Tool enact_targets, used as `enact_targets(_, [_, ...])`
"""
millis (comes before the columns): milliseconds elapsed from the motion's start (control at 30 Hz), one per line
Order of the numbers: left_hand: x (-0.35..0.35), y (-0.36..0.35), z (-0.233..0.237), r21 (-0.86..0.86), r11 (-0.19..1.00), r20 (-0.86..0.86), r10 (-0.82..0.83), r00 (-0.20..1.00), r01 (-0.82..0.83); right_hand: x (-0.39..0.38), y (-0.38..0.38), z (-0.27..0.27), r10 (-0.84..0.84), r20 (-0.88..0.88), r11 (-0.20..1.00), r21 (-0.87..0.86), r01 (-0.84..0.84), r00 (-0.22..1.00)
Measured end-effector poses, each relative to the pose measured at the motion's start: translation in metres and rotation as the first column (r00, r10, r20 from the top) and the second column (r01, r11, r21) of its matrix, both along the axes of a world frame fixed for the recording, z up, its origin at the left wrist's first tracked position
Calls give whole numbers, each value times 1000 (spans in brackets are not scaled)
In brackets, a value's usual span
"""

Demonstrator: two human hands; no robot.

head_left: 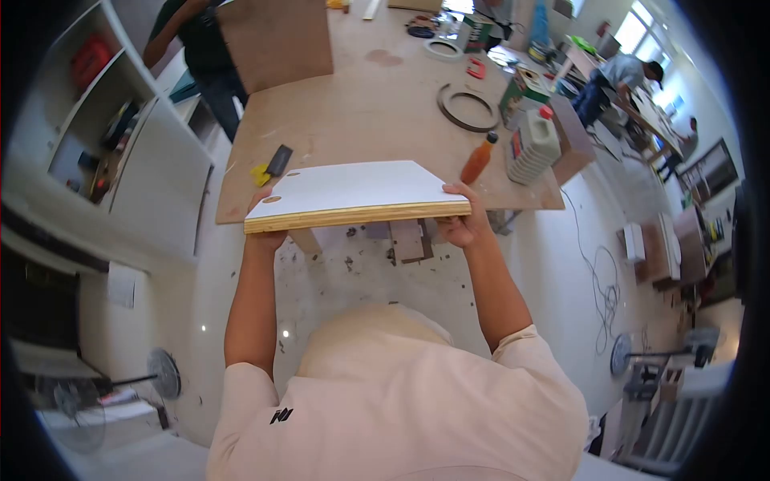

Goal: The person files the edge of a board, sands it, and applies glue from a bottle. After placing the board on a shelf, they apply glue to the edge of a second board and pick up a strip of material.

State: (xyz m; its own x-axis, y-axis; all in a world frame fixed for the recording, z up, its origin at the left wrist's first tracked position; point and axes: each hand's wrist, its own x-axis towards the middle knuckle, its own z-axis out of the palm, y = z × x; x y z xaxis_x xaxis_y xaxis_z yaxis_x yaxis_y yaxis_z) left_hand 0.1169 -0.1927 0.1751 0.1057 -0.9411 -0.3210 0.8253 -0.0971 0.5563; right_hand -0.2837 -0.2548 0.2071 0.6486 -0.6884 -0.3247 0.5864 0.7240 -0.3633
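A white-faced plywood panel [353, 186] with a bare layered edge towards me is held level at the near edge of the workbench [385, 104]. Two round holes show near its left end. My left hand [263, 228] grips the panel's left end, fingers partly hidden beneath it. At the right end my right hand [465, 216] is closed on the panel, thumb on top and fingers under the edge. Just beyond the panel's left side lies a dark-bladed scraper with a yellow part [277, 163]. An orange bottle [479, 159] with a black cap is near its right corner.
A white jug [533, 146] with a red cap, a green-and-white can [523, 94] and a coil of edging strip [468, 112] occupy the bench's right side. At the far left, a person [210, 56] stands by an upright board [277, 44]. A cable [605, 297] trails over the floor.
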Motion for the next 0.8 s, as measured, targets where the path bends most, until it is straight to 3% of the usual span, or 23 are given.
enact_targets(100, [-3, -25, 2, 8, 996, 10, -87, 996, 87, -2, -4, 2, -92, -17, 995, 28, 92, 996])
enact_targets(200, [23, -52, -30, -105, 938, -55, -336, 940, 329, -3, -9, -7, -130, 7, 991, 29, 130, 991])
enact_targets(233, [24, -56, -35, -89, 934, -59, -352, 934, 347, -4, -9, -10, -158, -8, 987, 30, 158, 987])
enact_targets(300, [23, -58, -38, -58, 932, -62, -362, 930, 359, -1, -11, -14, -191, -34, 981, 27, 192, 981])
enact_targets(400, [4, -45, -16, 81, 985, 2, -153, 988, 153, 5, -9, -13, -211, -65, 977, 29, 213, 975])
enact_targets(500, [12, -36, -15, 10, 983, 44, -185, 982, 184, 4, -12, -16, -224, -63, 971, 71, 228, 973])
enact_targets(600, [38, -25, -32, -4, 974, 267, -218, 939, 227, 7, -11, -15, -274, -32, 959, 66, 276, 961])
enact_targets(633, [38, -24, -38, -73, 983, 607, -92, 789, 170, 8, -9, -13, -301, -16, 951, 64, 302, 953])
enact_targets(667, [37, -22, -44, -158, 977, 850, 59, 523, 146, 9, -7, -13, -325, -28, 943, 64, 326, 945])
enact_targets(700, [35, -22, -51, -250, 955, 958, 219, 187, 159, 9, -6, -13, -352, -41, 933, 65, 354, 935])
enact_targets(800, [21, -21, -9, -487, 824, 854, 519, -38, 291, 13, -4, -13, -414, 6, 909, 63, 412, 910])
